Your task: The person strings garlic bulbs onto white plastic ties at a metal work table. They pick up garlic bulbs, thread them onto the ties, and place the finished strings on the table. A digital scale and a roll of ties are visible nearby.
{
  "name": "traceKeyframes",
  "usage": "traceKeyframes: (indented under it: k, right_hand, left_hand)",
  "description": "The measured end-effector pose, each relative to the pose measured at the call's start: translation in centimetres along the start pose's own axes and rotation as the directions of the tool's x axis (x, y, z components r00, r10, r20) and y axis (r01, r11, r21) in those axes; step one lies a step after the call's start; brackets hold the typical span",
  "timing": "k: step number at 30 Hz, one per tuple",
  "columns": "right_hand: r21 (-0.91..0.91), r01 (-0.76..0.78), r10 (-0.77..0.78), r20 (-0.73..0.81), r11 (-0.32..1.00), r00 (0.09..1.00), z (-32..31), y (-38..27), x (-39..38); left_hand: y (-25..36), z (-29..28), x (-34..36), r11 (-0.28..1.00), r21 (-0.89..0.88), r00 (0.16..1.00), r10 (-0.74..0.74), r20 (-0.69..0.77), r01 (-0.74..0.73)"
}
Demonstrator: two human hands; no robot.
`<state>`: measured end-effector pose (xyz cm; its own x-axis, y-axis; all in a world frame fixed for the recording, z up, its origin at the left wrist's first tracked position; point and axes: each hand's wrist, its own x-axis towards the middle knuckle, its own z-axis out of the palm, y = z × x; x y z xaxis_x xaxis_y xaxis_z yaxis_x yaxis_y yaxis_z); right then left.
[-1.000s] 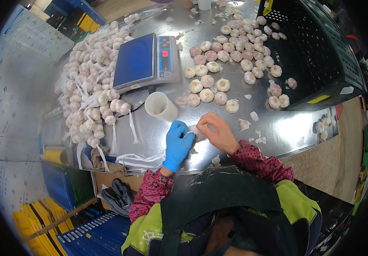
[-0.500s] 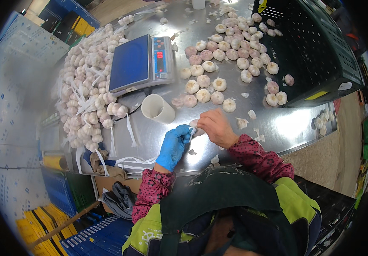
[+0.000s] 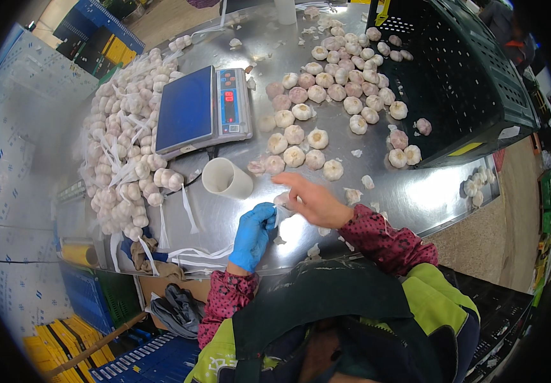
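In its blue glove, my left hand (image 3: 253,235) is closed on a thin white net sleeve (image 3: 281,216) over the near part of the table. My bare right hand (image 3: 317,201) is just right of it, index finger stretched out and thumb apart, beside a pale bit at the top of the sleeve. Whether its thumb touches the sleeve is unclear. A white plastic cup (image 3: 227,179) stands just beyond my left hand. Loose garlic bulbs (image 3: 294,156) lie past my right hand. White net strips (image 3: 202,254) rest at the near edge, left of my glove.
A blue-topped scale (image 3: 187,108) with a lit red display stands on the metal table (image 3: 416,198). Netted garlic (image 3: 122,153) is heaped at left. A dark green crate (image 3: 480,83) lies on its side at right. Papery skins are scattered about. Another white cup (image 3: 285,11) is at the far edge.
My right hand has spread its index finger away from the thumb, where its fingers were pinched together by the sleeve. The view has shifted slightly; the left hand keeps its grip.
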<state>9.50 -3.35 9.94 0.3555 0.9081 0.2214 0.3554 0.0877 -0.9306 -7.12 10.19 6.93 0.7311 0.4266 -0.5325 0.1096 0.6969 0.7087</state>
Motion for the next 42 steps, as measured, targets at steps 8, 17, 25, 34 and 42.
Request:
traceKeyframes:
  k: [8, 17, 25, 34, 42]
  right_hand:
    - [-0.414, 0.216, -0.309, -0.173, 0.884, 0.935, 1.7, 2.6, -0.7]
    - [-0.609, -0.058, -0.162, -0.300, 0.791, 0.940, 0.8, 4.3, -2.8]
    - [-0.507, 0.324, -0.463, -0.174, 0.799, 0.869, 0.2, -5.0, -0.5]
    - [-0.326, 0.305, -0.393, -0.252, 0.895, 0.885, 0.7, -6.5, -0.3]
    - [-0.354, -0.026, -0.001, -0.075, 0.935, 0.997, 5.8, 1.4, -3.1]
  left_hand:
    - [0.5, 2.4, -0.8, 0.980, 0.168, 0.994, 0.107, -0.024, -0.102]
    - [-3.2, 3.5, 0.8, 0.512, 0.688, 0.767, 0.633, 0.105, -0.515]
    - [-3.1, 2.9, 0.3, 0.033, 0.846, 0.546, 0.777, 0.313, -0.532]
    - [0.0, -3.1, -5.6, 0.971, 0.044, 0.921, 0.235, -0.310, -0.233]
    - [11.7, -15.9, -8.1, 0.688, 0.059, 0.522, 0.600, -0.607, -0.723]
